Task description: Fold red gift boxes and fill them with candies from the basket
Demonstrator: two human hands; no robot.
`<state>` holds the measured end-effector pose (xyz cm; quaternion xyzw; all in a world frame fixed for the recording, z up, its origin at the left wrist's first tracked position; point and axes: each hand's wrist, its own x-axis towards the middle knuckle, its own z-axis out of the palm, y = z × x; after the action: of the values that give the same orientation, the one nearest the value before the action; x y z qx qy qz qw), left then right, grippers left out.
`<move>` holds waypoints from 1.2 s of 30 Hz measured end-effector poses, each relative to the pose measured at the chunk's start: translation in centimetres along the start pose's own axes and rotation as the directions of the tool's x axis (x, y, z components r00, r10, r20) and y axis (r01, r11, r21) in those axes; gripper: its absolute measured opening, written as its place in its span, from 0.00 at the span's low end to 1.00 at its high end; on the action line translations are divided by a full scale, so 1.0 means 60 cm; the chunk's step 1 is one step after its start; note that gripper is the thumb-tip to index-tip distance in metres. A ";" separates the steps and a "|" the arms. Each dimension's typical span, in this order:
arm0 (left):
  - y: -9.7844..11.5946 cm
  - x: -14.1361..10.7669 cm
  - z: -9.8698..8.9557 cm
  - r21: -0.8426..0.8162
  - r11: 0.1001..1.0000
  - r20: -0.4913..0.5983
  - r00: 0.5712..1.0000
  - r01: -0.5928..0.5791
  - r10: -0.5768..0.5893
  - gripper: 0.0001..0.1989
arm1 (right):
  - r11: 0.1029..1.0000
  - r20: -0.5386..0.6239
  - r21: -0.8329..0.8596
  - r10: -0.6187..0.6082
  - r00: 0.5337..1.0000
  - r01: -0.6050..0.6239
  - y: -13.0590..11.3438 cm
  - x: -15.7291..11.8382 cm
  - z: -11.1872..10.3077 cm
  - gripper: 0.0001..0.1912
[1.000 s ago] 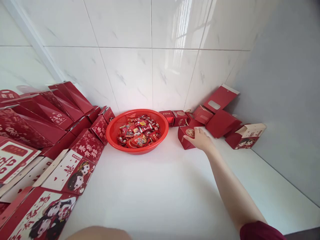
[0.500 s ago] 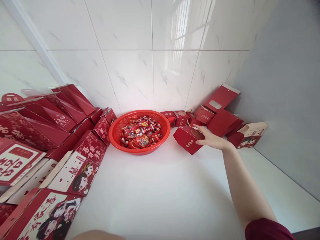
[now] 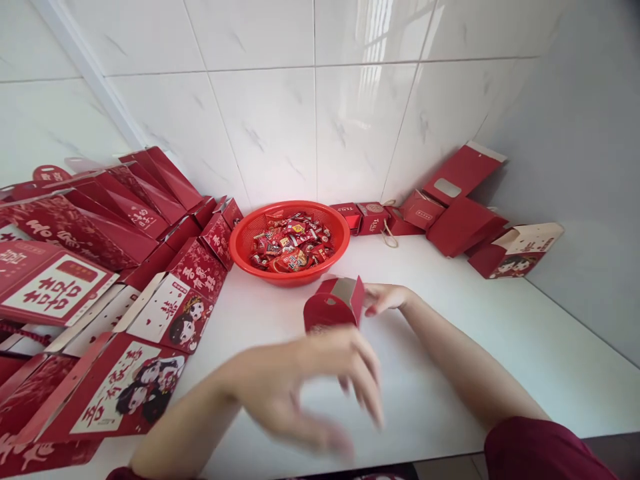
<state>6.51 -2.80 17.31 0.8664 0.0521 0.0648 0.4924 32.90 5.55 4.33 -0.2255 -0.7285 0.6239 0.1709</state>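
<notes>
A red cardboard gift box (image 3: pixel 327 310) stands on the white table, its top flaps raised and its pale inside partly showing. At the box's right side is my right hand (image 3: pixel 387 298), gripping it with some fingers hidden behind the card. My left hand (image 3: pixel 305 383) hovers in front of the box, blurred by motion, with fingers curved and apart and nothing in them. It hides the lower part of the box. Behind the box sits a red plastic basket (image 3: pixel 235 250) holding many wrapped sweets (image 3: pixel 295 247).
Several red and white printed boxes (image 3: pixel 135 393) crowd the table's left side. More red boxes (image 3: pixel 463 227) lean against the grey panel (image 3: pixel 575 167) at the right. Small boxes with string handles (image 3: pixel 373 219) line the tiled wall (image 3: pixel 270 133). The white table's (image 3: pixel 425 427) front edge shows below.
My right hand has brought the red box left and nearer, and it is now upright with its flaps up. My left hand has come up into view in front of it.
</notes>
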 end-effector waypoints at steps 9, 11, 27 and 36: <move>-0.073 -0.070 -0.102 0.363 0.696 -0.561 0.741 0.620 -0.369 0.09 | 0.936 -0.322 -0.326 0.019 0.946 -0.130 -0.080 0.001 0.007 0.16; -0.078 -0.079 -0.098 0.375 0.627 -0.536 0.712 0.683 -0.454 0.15 | 0.935 -0.346 -0.355 -0.146 0.927 0.015 -0.131 0.009 0.039 0.12; -0.067 -0.041 -0.036 0.512 0.461 -0.626 0.682 0.725 -0.378 0.17 | 0.515 -0.260 -0.841 -0.121 0.958 -0.163 -0.153 0.017 0.123 0.10; -0.061 -0.082 -0.083 0.277 0.526 -0.596 0.573 0.804 -0.562 0.12 | 0.406 -0.112 -0.913 -0.126 0.986 -0.052 -0.132 0.040 0.131 0.15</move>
<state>0.73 2.56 16.37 0.8294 0.5220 0.0349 0.1959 25.79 -0.65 10.79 -0.3162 -0.9386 0.1016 0.0930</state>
